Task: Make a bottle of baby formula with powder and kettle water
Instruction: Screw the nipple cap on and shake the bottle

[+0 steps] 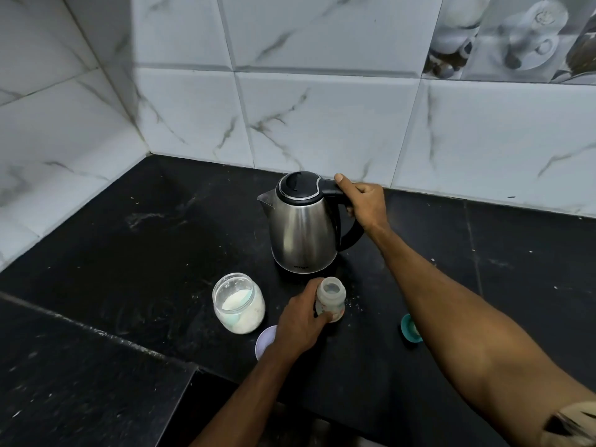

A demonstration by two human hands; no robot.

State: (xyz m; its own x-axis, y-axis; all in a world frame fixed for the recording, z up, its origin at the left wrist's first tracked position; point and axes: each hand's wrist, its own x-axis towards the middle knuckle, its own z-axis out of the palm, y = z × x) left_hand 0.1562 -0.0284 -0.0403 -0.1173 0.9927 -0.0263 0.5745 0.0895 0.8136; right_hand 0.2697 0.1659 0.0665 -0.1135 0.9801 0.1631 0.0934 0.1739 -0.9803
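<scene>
1. Head view: the right hand had its fingers closed around the black handle of the steel kettle, which stood upright on the dark tabletop near the tiled wall.
2. The left hand gripped the open baby bottle, standing just before the kettle.
3. An open jar of white powder stood left of the bottle, a pale lid beside it, and a teal cap lay to the right.

The black counter lies bare to the left of the kettle, toward the tiled corner. In front of the kettle the room is crowded: the open powder jar, a pale lid, the baby bottle. A teal piece, possibly the bottle's cap, sits half-hidden behind the right forearm.
</scene>
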